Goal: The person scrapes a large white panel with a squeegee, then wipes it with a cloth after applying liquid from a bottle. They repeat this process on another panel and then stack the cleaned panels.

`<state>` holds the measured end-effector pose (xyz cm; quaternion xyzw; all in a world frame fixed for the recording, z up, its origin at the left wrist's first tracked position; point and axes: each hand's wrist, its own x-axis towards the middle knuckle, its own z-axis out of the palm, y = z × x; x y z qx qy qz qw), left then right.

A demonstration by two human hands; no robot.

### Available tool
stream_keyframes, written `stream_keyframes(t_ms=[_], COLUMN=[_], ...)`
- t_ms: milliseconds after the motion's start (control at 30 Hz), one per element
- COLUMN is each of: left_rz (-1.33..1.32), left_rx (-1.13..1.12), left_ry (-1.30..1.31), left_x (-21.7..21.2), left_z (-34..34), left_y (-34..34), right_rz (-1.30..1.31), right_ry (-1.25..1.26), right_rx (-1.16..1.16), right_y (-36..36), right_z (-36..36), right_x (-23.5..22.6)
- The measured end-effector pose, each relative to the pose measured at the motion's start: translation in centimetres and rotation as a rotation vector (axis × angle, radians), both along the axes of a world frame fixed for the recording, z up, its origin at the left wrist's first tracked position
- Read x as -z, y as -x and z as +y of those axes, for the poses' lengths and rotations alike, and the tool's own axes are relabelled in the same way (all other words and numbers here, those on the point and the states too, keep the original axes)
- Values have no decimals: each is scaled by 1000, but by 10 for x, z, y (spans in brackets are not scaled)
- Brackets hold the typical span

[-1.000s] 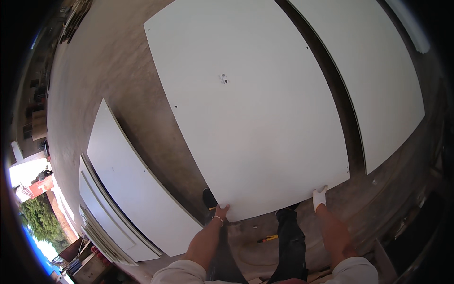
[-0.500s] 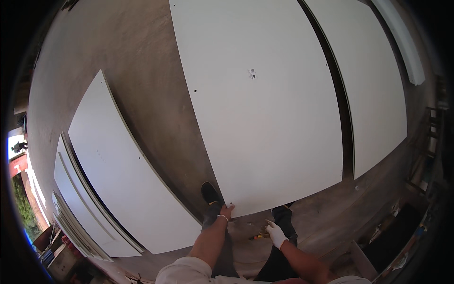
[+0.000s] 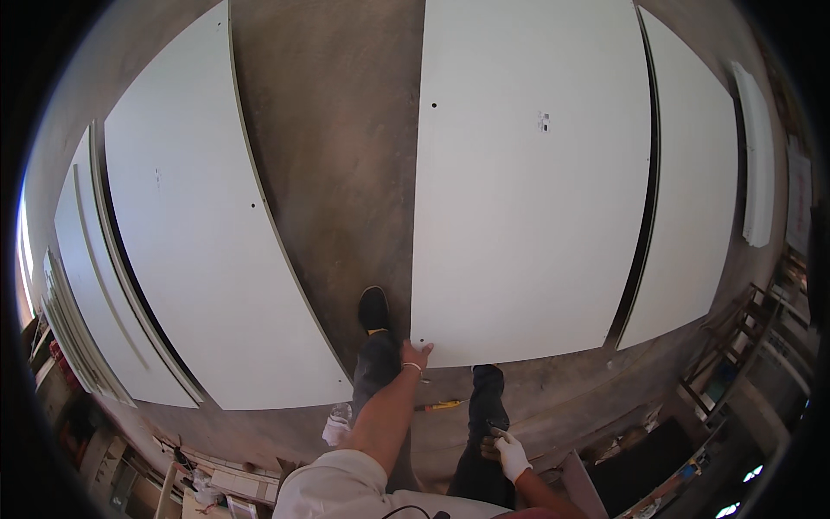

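My left hand [image 3: 416, 354], bare with a thin band at the wrist, grips the near left corner of a large white panel [image 3: 527, 225]. A small dark hole shows beside its fingers, and a small printed label sits farther up the panel. In a white glove with brownish fingertips, my right hand [image 3: 508, 453] is by my right leg, its fingers curled. Whatever may be in them is too small to make out. On the floor between my legs lies a slim tool with a yellow handle [image 3: 443, 405].
Another white panel [image 3: 190, 225] lies to the left, with narrower strips [image 3: 73, 320] beyond it. A further panel [image 3: 687, 182] lies at the right, past a dark gap. A clear bottle [image 3: 338, 422] stands near my left forearm. A metal rack [image 3: 735, 333] is at the right.
The view has turned, so the large panel sits farther right in it. My left hand keeps hold of the panel's corner. My right hand has drawn back from near the yellow-handled tool toward my leg.
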<state>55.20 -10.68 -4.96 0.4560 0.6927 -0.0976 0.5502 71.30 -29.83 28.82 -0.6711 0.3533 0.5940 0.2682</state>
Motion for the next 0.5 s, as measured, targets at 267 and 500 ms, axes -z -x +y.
stream_keyframes(t_ms=[267, 500], left_rz=[1, 29], left_rx=[14, 94], left_ry=[94, 115], left_x=[-5, 4], left_z=[2, -13], left_y=[1, 2], right_rz=[23, 42], right_ry=[-62, -48], right_rx=[-16, 39], right_y=[9, 12], right_z=[10, 3], right_x=[6, 14])
